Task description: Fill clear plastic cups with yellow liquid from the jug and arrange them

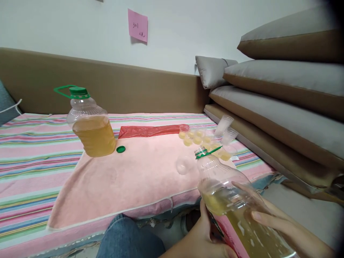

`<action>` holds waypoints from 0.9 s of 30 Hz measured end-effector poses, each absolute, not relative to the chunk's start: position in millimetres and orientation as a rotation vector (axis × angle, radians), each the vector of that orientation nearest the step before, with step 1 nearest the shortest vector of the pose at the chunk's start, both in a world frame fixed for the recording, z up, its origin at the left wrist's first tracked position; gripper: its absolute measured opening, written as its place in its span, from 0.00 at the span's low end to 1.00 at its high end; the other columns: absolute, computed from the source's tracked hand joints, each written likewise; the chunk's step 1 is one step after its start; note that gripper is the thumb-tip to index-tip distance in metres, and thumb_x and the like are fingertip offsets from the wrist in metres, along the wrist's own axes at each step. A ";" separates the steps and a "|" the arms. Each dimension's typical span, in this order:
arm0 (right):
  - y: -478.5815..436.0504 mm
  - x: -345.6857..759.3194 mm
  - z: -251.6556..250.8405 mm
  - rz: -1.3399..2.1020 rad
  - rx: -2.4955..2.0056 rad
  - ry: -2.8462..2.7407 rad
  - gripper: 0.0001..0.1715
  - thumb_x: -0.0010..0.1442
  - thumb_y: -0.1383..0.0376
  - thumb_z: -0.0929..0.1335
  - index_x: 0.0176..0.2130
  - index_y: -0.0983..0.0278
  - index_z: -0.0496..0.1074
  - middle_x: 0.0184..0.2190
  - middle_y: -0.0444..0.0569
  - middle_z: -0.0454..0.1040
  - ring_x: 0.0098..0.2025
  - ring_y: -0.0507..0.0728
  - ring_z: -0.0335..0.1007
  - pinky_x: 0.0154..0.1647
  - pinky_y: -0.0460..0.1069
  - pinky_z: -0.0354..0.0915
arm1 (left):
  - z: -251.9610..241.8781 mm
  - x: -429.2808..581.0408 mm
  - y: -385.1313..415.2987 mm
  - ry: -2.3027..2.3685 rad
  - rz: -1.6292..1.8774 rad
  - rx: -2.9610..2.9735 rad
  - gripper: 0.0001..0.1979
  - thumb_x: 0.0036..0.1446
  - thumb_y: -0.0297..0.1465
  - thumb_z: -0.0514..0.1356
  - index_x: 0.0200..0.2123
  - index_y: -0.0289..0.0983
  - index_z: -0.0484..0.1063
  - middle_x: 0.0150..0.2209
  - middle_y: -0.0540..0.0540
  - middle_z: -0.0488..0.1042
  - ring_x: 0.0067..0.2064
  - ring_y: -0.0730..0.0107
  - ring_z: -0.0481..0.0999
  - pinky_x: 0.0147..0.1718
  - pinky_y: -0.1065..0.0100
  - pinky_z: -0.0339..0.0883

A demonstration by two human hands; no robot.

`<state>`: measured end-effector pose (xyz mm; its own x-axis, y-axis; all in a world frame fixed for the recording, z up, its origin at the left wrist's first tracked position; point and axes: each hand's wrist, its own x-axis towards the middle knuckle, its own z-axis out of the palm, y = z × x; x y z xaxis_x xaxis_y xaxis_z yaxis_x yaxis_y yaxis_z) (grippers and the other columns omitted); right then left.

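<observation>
A large clear plastic bottle (236, 200) of yellowish liquid is tilted in both my hands, its uncapped neck pointing up and left. My left hand (201, 234) grips it from the left and below, by the pink label. On its right side my right hand (279, 225) is wrapped with fingers spread over the plastic. By the bottle's neck lies an empty clear cup (183, 166). Behind the neck stand several small clear cups (198, 139) with yellow liquid, partly hidden by the bottle. Stacks of empty cups (224, 125) lean at their right.
A second bottle (96, 138) with a green cap and handle stands at left, a loose green cap (120, 149) beside it. A red plastic bag (150, 131) lies along the pink towel (129, 179). Stacked cushions (285, 96) rise at right.
</observation>
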<state>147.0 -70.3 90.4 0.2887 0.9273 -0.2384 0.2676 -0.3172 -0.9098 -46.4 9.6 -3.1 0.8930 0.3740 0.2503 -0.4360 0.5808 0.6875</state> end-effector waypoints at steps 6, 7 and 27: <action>-66.2 142.1 97.7 1.113 -1.760 -1.073 0.40 0.54 0.50 0.70 0.63 0.47 0.58 0.67 0.41 0.56 0.67 0.65 0.50 0.62 0.59 0.57 | -8.3 -45.6 5.1 -0.131 0.479 0.813 0.59 0.45 0.35 0.72 0.66 0.50 0.29 0.67 0.36 0.53 0.65 0.47 0.60 0.58 0.44 0.58; -65.6 141.6 98.4 1.099 -1.766 -1.082 0.40 0.54 0.49 0.70 0.63 0.47 0.59 0.67 0.40 0.57 0.67 0.65 0.50 0.62 0.59 0.57 | -9.0 -45.6 4.6 -0.130 0.484 0.812 0.58 0.47 0.35 0.71 0.66 0.50 0.29 0.67 0.37 0.53 0.65 0.48 0.59 0.59 0.44 0.57; -54.0 143.2 107.9 1.093 -1.886 -1.079 0.38 0.52 0.48 0.71 0.60 0.46 0.64 0.65 0.41 0.62 0.67 0.66 0.50 0.65 0.57 0.54 | -8.0 -41.2 5.5 -0.083 0.501 0.867 0.58 0.46 0.40 0.71 0.67 0.46 0.31 0.63 0.35 0.58 0.61 0.47 0.65 0.59 0.44 0.54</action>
